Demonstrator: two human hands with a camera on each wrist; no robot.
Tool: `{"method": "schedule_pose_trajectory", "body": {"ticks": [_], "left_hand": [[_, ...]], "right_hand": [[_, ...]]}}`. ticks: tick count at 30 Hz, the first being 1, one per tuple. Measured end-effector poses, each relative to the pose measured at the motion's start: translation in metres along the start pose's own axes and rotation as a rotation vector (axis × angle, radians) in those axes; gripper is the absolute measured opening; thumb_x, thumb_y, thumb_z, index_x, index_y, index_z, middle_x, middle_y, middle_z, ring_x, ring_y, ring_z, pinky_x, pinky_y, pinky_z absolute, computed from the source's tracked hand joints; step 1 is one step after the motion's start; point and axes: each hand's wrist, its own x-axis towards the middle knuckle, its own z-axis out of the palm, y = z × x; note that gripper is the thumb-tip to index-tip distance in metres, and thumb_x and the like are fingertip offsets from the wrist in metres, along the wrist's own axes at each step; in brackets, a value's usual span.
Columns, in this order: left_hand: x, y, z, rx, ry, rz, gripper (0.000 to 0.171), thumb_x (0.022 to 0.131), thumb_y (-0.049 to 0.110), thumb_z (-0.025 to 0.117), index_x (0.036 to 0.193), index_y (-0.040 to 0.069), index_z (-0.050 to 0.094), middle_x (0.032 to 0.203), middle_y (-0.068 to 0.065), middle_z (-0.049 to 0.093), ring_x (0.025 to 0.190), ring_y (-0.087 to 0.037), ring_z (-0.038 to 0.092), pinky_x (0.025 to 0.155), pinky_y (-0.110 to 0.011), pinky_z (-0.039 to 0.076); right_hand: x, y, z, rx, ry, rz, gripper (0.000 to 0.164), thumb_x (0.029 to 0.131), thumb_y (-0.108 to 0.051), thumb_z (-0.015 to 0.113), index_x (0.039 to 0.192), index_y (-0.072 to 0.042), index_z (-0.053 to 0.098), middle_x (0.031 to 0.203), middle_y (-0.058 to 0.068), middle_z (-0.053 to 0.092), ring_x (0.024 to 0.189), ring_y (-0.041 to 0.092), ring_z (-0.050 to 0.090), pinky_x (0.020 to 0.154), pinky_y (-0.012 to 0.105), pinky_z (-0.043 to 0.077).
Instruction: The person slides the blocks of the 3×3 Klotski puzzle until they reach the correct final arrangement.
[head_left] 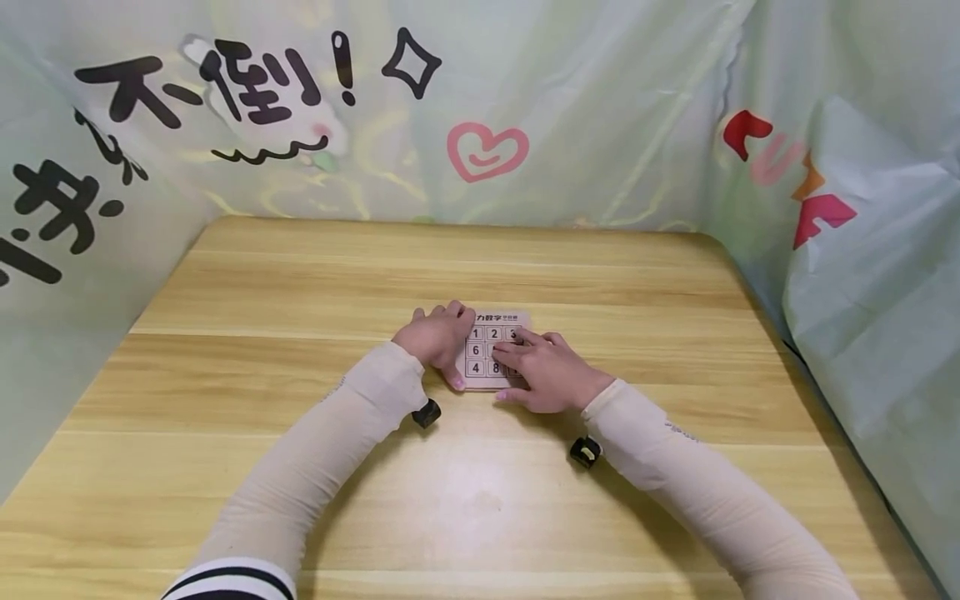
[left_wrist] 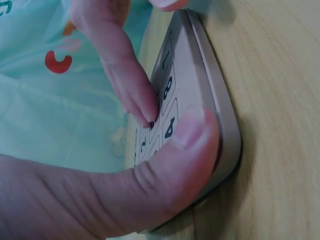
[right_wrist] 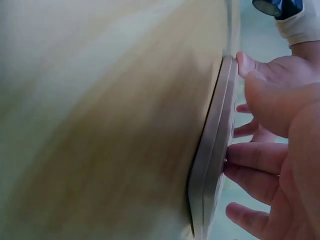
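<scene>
A pale, flat number slide puzzle [head_left: 476, 351] lies on the wooden table, its numbered tiles facing up. Tiles 1, 2, 6, 4 and 8 can be read; the right hand covers others. My left hand [head_left: 438, 337] holds the puzzle's left side, thumb at the near corner and fingers toward the far end. In the left wrist view, the left thumb [left_wrist: 170, 170] presses on the rim beside the 4. My right hand [head_left: 553, 377] lies over the puzzle's right part, its extended fingertips touching the tiles. In the right wrist view the puzzle's side edge [right_wrist: 212, 145] rests on the table.
The wooden table [head_left: 300, 275] spreads around the puzzle on all sides. Printed cloth [head_left: 600, 108] hangs behind it and along both sides. A small black camera [head_left: 427, 413] sits at the left wrist, another black camera [head_left: 585, 452] at the right wrist.
</scene>
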Motion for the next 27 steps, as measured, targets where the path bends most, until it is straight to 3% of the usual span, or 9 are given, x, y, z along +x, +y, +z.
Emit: {"method": "schedule_pose_trajectory", "body": {"ticks": [9,17,27], "left_hand": [[0.001,0.002,0.001,-0.005,0.0,-0.011,0.106,0.052,0.045,0.089,0.137,0.007,0.037,0.141,-0.014,0.035,0.122,-0.032,0.041,0.109,-0.056,0.024],[0.003,0.003,0.0,0.011,-0.006,-0.014,0.111,0.054,0.045,0.09,0.142,0.008,0.034,0.149,-0.015,0.031,0.127,-0.033,0.038,0.107,-0.055,0.026],[0.0,0.002,0.0,0.013,0.006,-0.002,0.11,0.054,0.047,0.089,0.141,0.008,0.035,0.144,-0.014,0.034,0.121,-0.03,0.041,0.103,-0.048,0.031]], "right_hand": [[-0.006,0.01,-0.008,-0.037,0.039,0.073,0.056,0.091,-0.052,0.06,0.128,-0.01,0.064,0.131,0.005,0.061,0.136,0.039,0.036,0.1,0.06,0.033],[0.013,-0.006,0.001,-0.004,0.004,-0.041,0.067,0.093,-0.054,0.056,0.143,-0.011,0.048,0.148,0.004,0.043,0.141,0.038,0.026,0.106,0.061,0.028],[0.01,0.0,0.0,-0.048,-0.002,-0.039,0.062,0.093,-0.053,0.055,0.138,-0.01,0.055,0.142,0.004,0.051,0.139,0.036,0.031,0.103,0.059,0.032]]}}
